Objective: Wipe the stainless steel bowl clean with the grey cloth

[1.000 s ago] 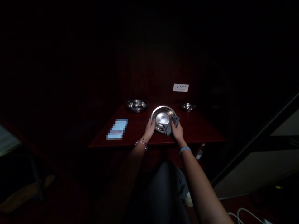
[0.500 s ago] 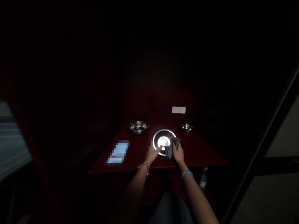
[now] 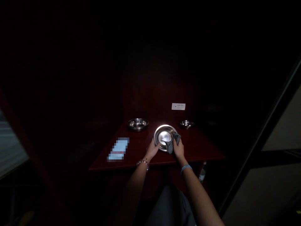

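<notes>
A shiny steel bowl (image 3: pixel 162 132) is tilted toward me above the table, its inside facing me. My left hand (image 3: pixel 152 150) grips its lower left rim, with the thumb over the edge and the other fingers hidden behind. On the right side, my right hand (image 3: pixel 178 148) is closed on a dark grey cloth (image 3: pixel 169 147), which lies over the bowl's lower right rim and hangs partly into it. The fingers of that hand are mostly hidden by the cloth and bowl.
The dark red table (image 3: pixel 138 147) holds a wide steel bowl (image 3: pixel 138 125) at the back left and a smaller steel bowl (image 3: pixel 186 124) at the back right. A blurred-out flat item (image 3: pixel 118 150) lies at left. Below the right edge stands a bottle (image 3: pixel 202 173); a socket (image 3: pixel 178 106) is on the back panel.
The view has shifted slightly, so everything sits a little higher. My left thumb has drawn back from the bowl's inside toward its rim. The cloth has stayed at the lower right rim.
</notes>
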The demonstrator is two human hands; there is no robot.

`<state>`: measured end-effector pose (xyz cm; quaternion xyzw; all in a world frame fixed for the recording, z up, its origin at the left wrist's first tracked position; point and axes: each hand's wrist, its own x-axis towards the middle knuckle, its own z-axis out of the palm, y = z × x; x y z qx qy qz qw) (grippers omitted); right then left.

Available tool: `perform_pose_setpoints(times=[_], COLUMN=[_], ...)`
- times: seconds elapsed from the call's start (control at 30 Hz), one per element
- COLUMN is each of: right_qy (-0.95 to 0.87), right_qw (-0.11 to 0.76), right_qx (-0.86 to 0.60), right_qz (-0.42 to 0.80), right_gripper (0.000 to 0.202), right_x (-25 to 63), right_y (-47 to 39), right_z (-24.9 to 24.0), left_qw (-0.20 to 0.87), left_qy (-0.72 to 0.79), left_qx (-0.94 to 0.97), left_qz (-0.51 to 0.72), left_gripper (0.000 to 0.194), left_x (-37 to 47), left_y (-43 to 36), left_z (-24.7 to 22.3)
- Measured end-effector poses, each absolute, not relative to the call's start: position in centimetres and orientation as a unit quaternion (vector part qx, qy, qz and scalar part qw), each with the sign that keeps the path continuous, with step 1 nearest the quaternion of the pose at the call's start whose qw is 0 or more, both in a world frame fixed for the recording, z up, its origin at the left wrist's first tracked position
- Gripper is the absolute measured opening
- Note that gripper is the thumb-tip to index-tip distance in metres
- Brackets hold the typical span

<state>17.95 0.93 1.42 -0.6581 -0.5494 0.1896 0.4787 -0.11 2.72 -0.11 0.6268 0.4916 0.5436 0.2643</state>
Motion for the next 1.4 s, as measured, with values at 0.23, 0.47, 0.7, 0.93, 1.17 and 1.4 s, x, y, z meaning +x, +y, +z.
perform_pose_setpoints(times=[0.23, 0.47, 0.7, 0.93, 1.17, 1.4], right_qy=[-0.54, -0.534, -0.544, -0.561, -0.555, -0.579], right_qw=[0.514, 0.53, 0.485, 0.44, 0.4, 0.37], right_qx=[-0.643, -0.633, -0.657, -0.677, -0.704, -0.699], right_qz=[0.174, 0.184, 0.192, 0.183, 0.191, 0.197], right_gripper=[0.044, 0.044, 0.045, 0.049, 0.052, 0.053], right_x=[18.0, 18.0, 18.1, 18.0, 17.9, 17.9], right_y=[1.0, 1.4, 1.0, 0.8, 1.5, 1.3], right_z=[1.3, 0.7, 1.3, 1.7, 1.5, 2.1], left_qw=[0.275, 0.276, 0.262, 0.265, 0.263, 0.247], left_qy=[0.494, 0.472, 0.482, 0.485, 0.51, 0.511], left_qx=[0.616, 0.615, 0.618, 0.62, 0.606, 0.596], left_qz=[0.549, 0.568, 0.563, 0.557, 0.551, 0.568], left_gripper=[0.042, 0.036, 0.035, 0.035, 0.031, 0.034], left_x=[-0.2, -0.1, 0.0, 0.0, 0.0, 0.2], left_y=[3.8, 4.0, 3.2, 2.7, 2.7, 2.4], left_z=[-1.0, -0.8, -0.3, 0.0, 0.2, 0.7])
